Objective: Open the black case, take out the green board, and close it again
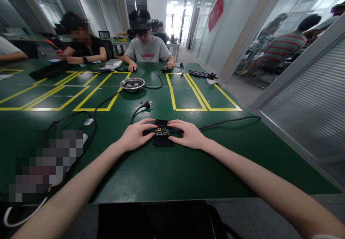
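In front of me on the green table lies an opened black plastic case (163,143) with a small circuit board (162,131) in its middle. The board carries copper-coloured ring coils and coloured wires. My left hand (136,135) has its thumb and fingers at the board's left end, and my right hand (188,134) grips from the right end. My fingertips partly cover the case and the board's edges. A black cable (229,122) runs off to the right behind my right hand. Beyond my left hand lies a black plug (147,105) with metal prongs on its cord.
A steel bowl (132,84) with small metal parts stands farther back. At left, cables (95,124) surround a blurred-out object (54,163). Yellow tape (191,109) marks the table (167,178). Across it, a person (147,46) and another person (88,48) sit handling items.
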The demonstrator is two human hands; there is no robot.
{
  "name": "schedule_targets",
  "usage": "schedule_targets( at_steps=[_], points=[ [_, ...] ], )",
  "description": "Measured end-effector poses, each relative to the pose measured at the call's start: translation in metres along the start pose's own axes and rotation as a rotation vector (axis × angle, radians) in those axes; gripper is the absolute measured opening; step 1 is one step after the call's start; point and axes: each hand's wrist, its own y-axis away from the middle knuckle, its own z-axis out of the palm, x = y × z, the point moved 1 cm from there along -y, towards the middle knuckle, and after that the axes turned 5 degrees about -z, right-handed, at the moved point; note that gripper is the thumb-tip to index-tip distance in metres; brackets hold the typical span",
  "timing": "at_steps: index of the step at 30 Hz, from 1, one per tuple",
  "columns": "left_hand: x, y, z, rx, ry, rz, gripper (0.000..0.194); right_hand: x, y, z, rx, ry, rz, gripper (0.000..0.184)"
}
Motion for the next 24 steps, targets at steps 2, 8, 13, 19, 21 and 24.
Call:
schedule_targets(
  at_steps=[2, 8, 13, 19, 21, 24],
  points=[
    [0.0, 0.0, 0.001, 0.005, 0.012, 0.004, 0.031, 0.001, 0.001, -0.002, -0.001, -0.001, -0.027, 0.046],
    [0.004, -0.002, -0.006, 0.101, 0.135, -0.027, 0.031, 0.004, 0.0, -0.014, 0.06, 0.115, -0.054, 0.033],
    [0.009, -0.003, -0.017, -0.009, 0.332, -0.112, 0.026, 0.018, 0.0, -0.031, 0.015, 0.26, 0.039, 0.052],
    [0.008, -0.001, -0.024, -0.23, 0.574, -0.228, 0.03, 0.02, 0.003, -0.035, -0.089, 0.157, -0.02, 0.057],
    [0.008, 0.0, -0.023, -0.263, 0.601, -0.234, 0.029, 0.019, 0.003, -0.033, -0.113, 0.126, -0.049, 0.056],
    [0.009, 0.002, -0.021, -0.339, 0.594, -0.236, 0.03, 0.018, 0.004, -0.03, -0.151, 0.108, -0.099, 0.055]
  ],
)
